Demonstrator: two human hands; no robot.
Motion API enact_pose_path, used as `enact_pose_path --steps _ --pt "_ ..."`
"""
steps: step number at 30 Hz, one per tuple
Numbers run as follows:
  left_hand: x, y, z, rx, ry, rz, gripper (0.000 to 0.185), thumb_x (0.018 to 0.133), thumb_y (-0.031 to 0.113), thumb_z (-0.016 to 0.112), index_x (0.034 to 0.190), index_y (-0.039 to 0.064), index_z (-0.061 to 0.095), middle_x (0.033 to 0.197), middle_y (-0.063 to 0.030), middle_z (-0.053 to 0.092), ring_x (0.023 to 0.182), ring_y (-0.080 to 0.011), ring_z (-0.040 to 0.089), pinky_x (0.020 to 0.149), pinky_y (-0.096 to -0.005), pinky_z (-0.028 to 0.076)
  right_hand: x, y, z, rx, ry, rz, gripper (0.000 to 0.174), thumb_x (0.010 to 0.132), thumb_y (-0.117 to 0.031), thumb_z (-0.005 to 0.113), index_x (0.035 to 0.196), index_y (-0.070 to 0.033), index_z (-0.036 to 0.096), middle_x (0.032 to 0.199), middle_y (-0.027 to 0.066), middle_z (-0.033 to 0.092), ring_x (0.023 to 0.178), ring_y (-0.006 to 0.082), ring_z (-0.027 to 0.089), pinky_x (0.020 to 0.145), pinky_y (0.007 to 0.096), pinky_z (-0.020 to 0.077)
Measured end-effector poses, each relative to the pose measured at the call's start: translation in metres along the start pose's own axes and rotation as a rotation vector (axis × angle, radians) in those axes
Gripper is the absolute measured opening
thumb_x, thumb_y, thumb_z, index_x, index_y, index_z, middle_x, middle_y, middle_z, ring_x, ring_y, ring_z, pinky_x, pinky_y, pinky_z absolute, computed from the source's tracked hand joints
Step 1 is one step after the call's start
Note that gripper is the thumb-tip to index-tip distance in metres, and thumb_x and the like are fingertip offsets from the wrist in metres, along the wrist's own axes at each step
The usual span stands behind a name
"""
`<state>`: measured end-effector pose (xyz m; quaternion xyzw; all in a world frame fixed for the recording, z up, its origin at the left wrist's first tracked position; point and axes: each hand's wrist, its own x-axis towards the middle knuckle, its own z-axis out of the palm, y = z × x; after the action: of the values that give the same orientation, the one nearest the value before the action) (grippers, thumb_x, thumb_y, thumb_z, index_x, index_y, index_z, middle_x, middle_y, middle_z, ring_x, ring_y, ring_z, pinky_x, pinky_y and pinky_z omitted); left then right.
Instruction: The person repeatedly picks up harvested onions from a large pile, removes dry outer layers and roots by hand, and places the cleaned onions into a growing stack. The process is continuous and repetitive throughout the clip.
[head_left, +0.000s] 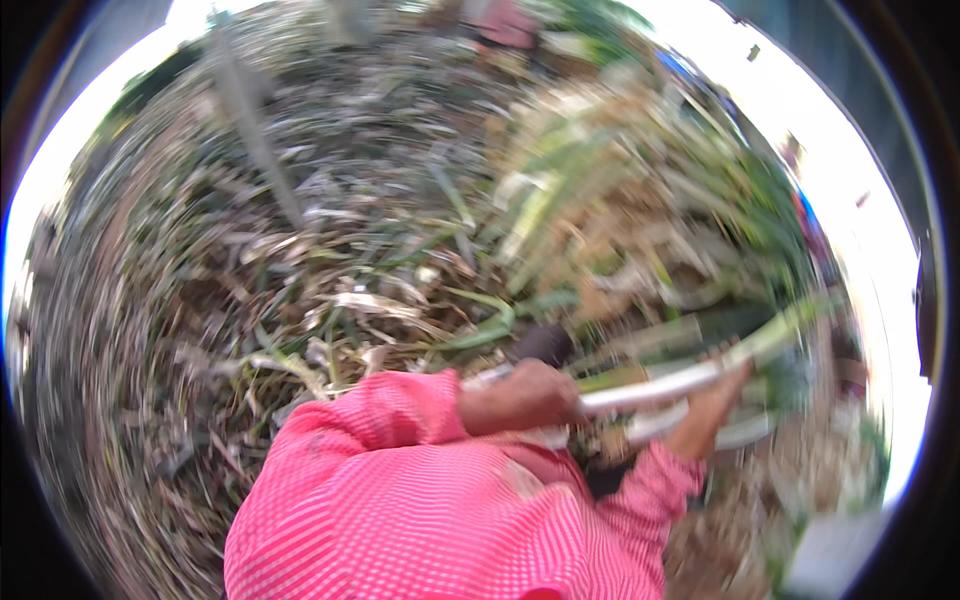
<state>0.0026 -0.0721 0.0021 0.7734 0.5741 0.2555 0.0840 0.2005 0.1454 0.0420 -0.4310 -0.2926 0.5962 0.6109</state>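
Observation:
A long green onion or leek stalk (656, 391), white at one end and green at the other, slants up to the right in front of me. My left hand (536, 397) is closed around its white end, near my body. Farther along, my right hand (705, 412) holds the stalk from below, with fingertips showing above it. Motion blur softens this hand. More pale stalks (742, 433) lie beside and beneath the right hand. Just beyond my left hand is a dark rounded thing (541, 345) that I cannot identify.
A large heap of green and pale stalks (630, 195) rises ahead to the right. Cut or withered leaves (352, 300) cover the ground ahead and left. A pale pole (259, 135) stands at upper left. A person in pink (506, 22) is far ahead. A pale blurred object (832, 551) sits lower right.

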Motion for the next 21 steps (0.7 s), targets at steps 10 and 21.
enact_pose_path --steps 10,21 --pt "0.029 0.018 0.006 -0.528 -0.172 0.203 0.016 0.082 0.016 0.062 0.074 0.003 0.06 0.063 -0.0096 0.054 0.057 -0.0287 0.055 0.053 -0.0385 0.044 -0.009 -0.036 -0.026 0.181 -0.122 -0.022 0.042 0.091 -0.039 0.058 0.104 0.0 0.053 0.075 0.0023 0.046 0.061 0.0106 0.046 0.051 0.0259 0.0418" --pt "0.045 0.006 0.004 -0.675 -0.293 0.248 0.032 0.078 0.011 0.068 0.058 0.004 0.044 0.055 -0.0105 0.045 0.048 -0.0233 0.047 0.046 -0.0383 0.036 0.066 -0.062 -0.057 0.027 -0.039 -0.199 0.048 0.09 -0.045 0.056 0.101 0.002 0.055 0.071 0.0041 0.055 0.052 0.0101 0.053 0.044 0.0232 0.048"
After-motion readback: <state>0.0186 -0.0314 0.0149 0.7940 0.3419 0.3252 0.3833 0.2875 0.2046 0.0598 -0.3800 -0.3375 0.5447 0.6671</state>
